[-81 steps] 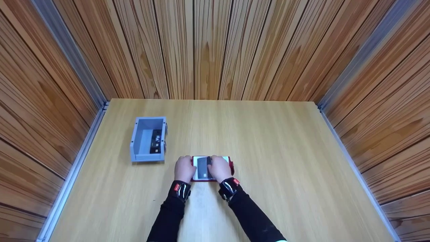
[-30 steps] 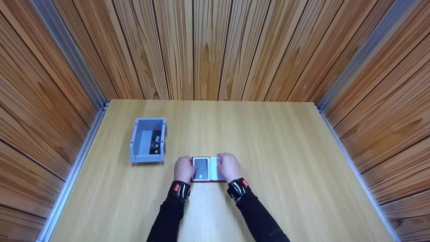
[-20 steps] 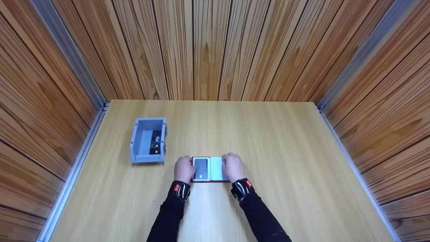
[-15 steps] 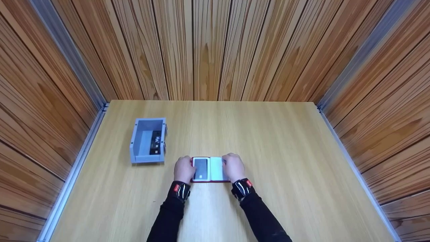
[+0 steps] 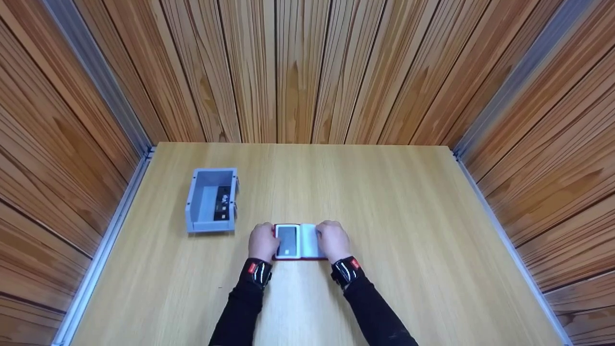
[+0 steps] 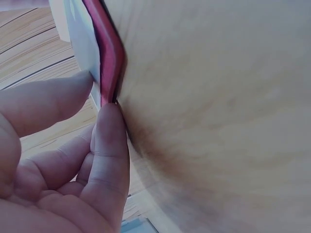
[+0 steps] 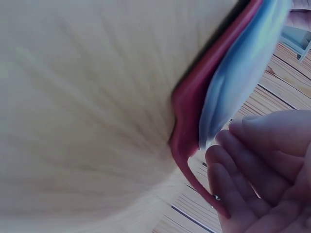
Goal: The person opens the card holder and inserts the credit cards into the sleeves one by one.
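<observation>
A red card holder (image 5: 301, 259) lies spread open on the wooden table, with pale plastic sleeves (image 5: 309, 241) on its right half. A dark card (image 5: 287, 241) shows in the white-framed left half. My left hand (image 5: 263, 242) pinches the holder's left edge; in the left wrist view, the thumb (image 6: 73, 94) is on the pale inner side and a finger is under the red cover (image 6: 111, 58). At the right edge, my right hand (image 5: 334, 241) holds the sleeves' edge with curled fingers. In the right wrist view, a red strap (image 7: 197, 187) with a snap hangs against those fingers.
A blue-grey bin (image 5: 211, 226) stands to the left, beyond my left hand. Inside it, along the right wall, lie black cards (image 5: 222, 204) with white lettering. Wood-plank walls (image 5: 307, 72) enclose the table (image 5: 408, 216) at the back and both sides.
My right hand has moved right from the holder's middle to its right edge, turning sleeves over and uncovering the pale right half. The left hand stays in place.
</observation>
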Motion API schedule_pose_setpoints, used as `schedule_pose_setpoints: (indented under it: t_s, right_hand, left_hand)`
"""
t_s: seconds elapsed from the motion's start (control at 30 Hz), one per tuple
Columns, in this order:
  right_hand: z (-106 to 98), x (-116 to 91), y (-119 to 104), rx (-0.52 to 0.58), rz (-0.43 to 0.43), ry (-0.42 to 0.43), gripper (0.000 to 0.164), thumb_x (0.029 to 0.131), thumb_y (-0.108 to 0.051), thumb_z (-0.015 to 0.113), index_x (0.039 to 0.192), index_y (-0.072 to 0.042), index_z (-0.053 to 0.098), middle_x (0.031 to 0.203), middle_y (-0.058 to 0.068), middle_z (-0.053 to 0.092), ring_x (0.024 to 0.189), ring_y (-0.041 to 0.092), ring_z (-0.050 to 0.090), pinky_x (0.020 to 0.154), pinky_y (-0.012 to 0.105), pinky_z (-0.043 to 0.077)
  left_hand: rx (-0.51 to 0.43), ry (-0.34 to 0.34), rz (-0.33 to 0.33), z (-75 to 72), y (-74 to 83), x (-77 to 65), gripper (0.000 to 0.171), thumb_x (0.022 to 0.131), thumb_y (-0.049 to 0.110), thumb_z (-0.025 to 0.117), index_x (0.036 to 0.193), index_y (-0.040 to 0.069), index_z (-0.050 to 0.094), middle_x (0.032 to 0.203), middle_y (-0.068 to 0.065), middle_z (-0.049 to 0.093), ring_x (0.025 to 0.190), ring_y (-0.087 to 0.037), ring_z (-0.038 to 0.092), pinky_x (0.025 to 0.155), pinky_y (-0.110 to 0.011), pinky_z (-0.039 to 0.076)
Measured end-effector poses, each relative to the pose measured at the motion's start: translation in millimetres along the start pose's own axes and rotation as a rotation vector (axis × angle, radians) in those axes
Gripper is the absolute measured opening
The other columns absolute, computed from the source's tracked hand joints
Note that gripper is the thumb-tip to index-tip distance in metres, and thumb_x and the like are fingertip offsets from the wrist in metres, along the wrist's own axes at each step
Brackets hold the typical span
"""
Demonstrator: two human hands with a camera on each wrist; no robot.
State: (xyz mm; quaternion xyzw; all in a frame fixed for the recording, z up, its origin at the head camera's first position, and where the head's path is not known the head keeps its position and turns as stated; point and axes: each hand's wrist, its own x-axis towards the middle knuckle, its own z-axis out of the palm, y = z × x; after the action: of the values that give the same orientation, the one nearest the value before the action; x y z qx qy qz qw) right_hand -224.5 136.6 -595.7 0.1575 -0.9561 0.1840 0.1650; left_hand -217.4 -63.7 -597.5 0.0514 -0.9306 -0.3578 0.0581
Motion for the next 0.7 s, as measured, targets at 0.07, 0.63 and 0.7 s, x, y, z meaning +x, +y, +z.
schedule_pose_setpoints:
  t_s: [0.07,0.63,0.7]
  right_hand:
    - [0.6,-1.1,0.2,0.003,-0.026,0.021,0.009,0.079,0.002,0.069,0.084,-0.003,0.076,0.085,0.008,0.069,0.080,0.029,0.063,0.072,0.040,0.053]
    - [-2.2,-1.6,-0.2,0.058,-0.095,-0.066,0.019,0.077,0.007,0.069,0.092,-0.001,0.075,0.090,0.011,0.069,0.087,0.029,0.065,0.082,0.040,0.052]
    - [-2.8,-1.8,-1.2,0.064,-0.095,-0.077,0.019,0.077,0.006,0.070,0.093,-0.001,0.075,0.091,0.011,0.069,0.088,0.029,0.065,0.082,0.040,0.052]
  left_hand:
    - [-0.001,0.000,-0.002,0.1,-0.4,-0.2,0.015,0.069,-0.001,0.077,0.077,-0.001,0.064,0.072,-0.009,0.058,0.074,-0.032,0.058,0.070,-0.047,0.047]
    - [-0.011,0.003,0.002,0.5,-1.2,0.3,0.017,0.071,-0.001,0.078,0.080,-0.002,0.065,0.074,-0.010,0.060,0.076,-0.032,0.058,0.072,-0.047,0.047]
    - [-0.016,0.005,0.002,0.7,-0.9,0.0,0.016,0.071,-0.001,0.078,0.080,-0.003,0.065,0.074,-0.010,0.060,0.075,-0.032,0.058,0.072,-0.047,0.047]
